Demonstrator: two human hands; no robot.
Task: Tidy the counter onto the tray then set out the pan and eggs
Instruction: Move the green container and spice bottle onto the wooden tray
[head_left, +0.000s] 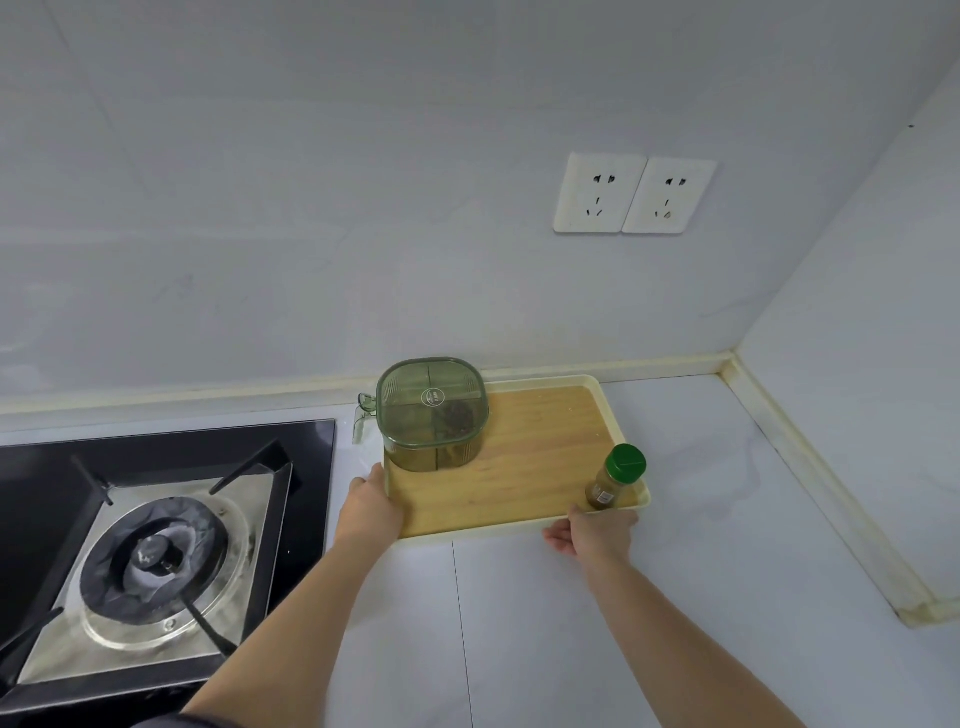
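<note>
Left hand (370, 506) and right hand (592, 530) each grip the tray's (530, 467) near edge.

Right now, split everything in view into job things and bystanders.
Job: tray, green seasoning box, spice jar, left hand and right hand holding the tray's edges.
Bystanders: gas stove, wall sockets.

Cream-rimmed rectangular tray (535, 467): smooth plastic rim, matt wood-grain base. Square green container (432, 415): translucent ribbed plastic, glossy. Small brown spice jar (613, 480): clear body, shiny green plastic cap. White counter (571, 623): polished stone-look, v. glossy. Black gas hob (171, 447): glossy glass, dull metal round burner.
</note>
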